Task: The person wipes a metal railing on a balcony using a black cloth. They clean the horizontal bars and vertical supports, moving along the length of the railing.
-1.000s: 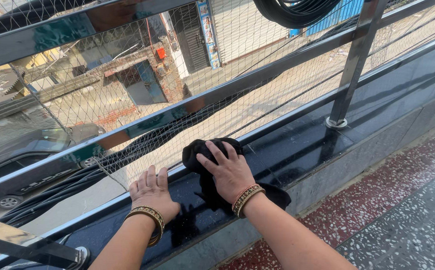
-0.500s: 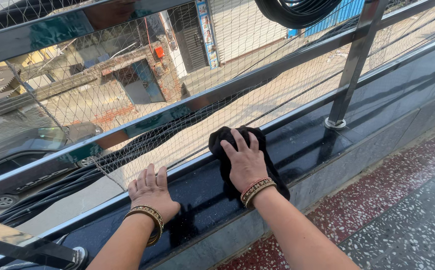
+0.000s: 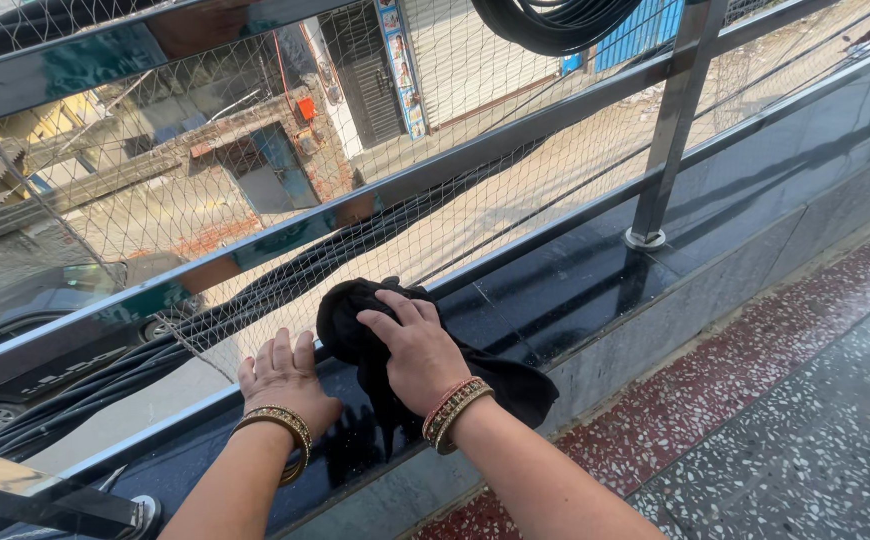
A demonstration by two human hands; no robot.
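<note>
both bare forearms reach forward from the lower edge of the view, each wrist ringed with gold bangles. the left hand (image 3: 285, 378) lies flat, palm down, fingers together and pointing ahead. the right hand (image 3: 417, 350) sits further forward, palm down, fingers spread, curled and pressing downward.
</note>
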